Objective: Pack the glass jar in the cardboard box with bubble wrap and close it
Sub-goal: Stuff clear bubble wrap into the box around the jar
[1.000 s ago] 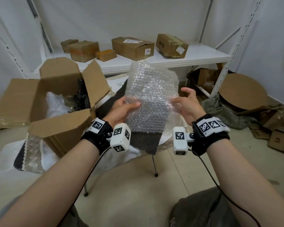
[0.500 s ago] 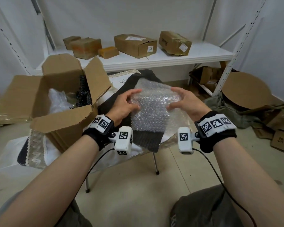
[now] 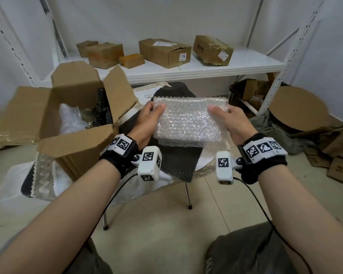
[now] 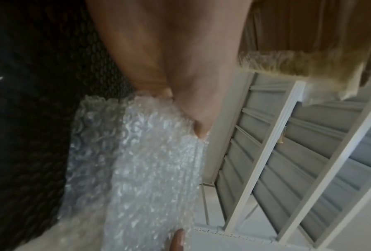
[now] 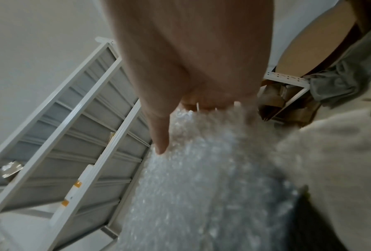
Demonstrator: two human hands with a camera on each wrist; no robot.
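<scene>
A folded sheet of clear bubble wrap [image 3: 188, 120] is held level above the small table, between both hands. My left hand [image 3: 147, 120] pinches its left edge, thumb on top, and my right hand [image 3: 229, 120] pinches the right edge the same way. Both wrist views show a thumb on the bubble wrap [image 4: 150, 163] [image 5: 201, 186] with fingers hidden beneath. The open cardboard box [image 3: 75, 143] stands to the left, flaps spread. Inside it I see white wrapping, black mesh and a glint of glass [image 3: 85, 115], likely the jar.
A black mesh mat [image 3: 178, 163] and lace-edged cloth cover the small metal-legged table. Behind runs a white shelf [image 3: 206, 68] with several cardboard boxes. A round cardboard disc [image 3: 297, 107] and flattened boxes lie on the floor at right.
The bubble wrap was held upright as a tall sheet; it has been folded down into a wide, flatter pad, and both hands have moved apart to its side edges.
</scene>
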